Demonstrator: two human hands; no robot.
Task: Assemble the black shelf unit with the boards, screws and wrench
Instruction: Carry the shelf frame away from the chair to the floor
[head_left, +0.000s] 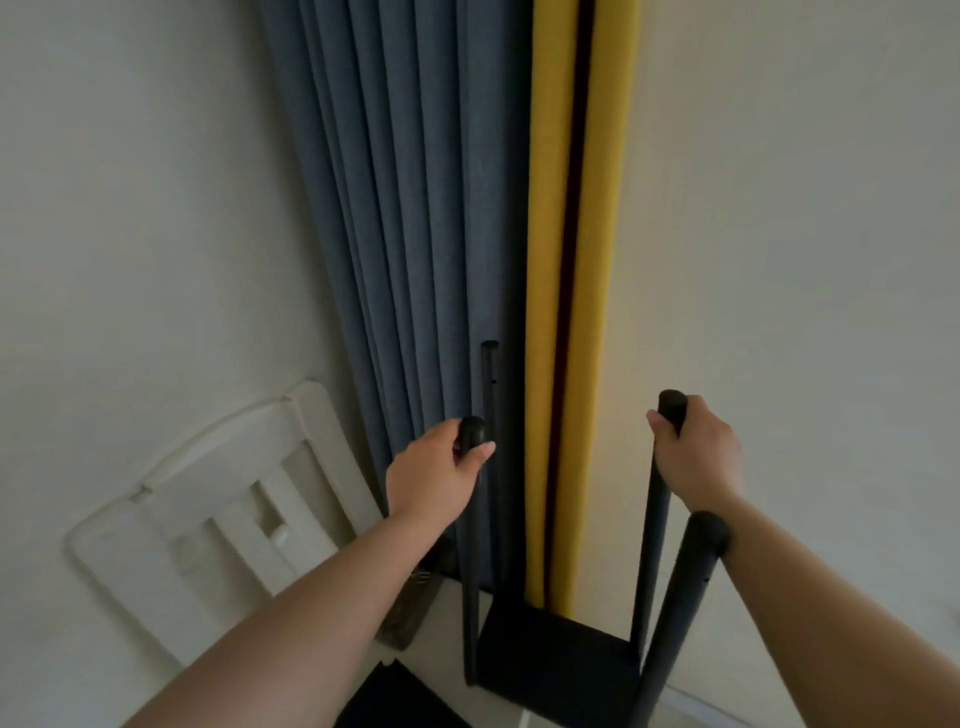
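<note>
No writing, brand or label can be read anywhere. The black shelf unit (558, 670) stands on the floor below both hands, made of round matte black tubes with blunt capped ends and a flat, dull black board (550, 660) fixed low between them. The left hand (434, 475) wraps its grip around the top of the left post (471, 545), thumb laid over the rounded cap. The right hand (693, 457) closes its grip around the top of the right post (655, 519), whose cap pokes up just above the fingers. A third post (490, 395), thinner-looking and with a small hole near its top, rises just beyond the left grip. A fourth, thicker-looking post (680, 597) stands below the right wrist, nearest the camera.

Between the two grips and beyond them hang a slate-blue curtain (415, 234) of heavy woven cloth in deep vertical pleats and, to its right, a smooth mustard-yellow panel (587, 260) split by a dark slit. Left of the left forearm, a white slatted frame (218, 519) with rounded corners leans on the pale wall. A second black board corner (395, 696) lies under the left forearm.
</note>
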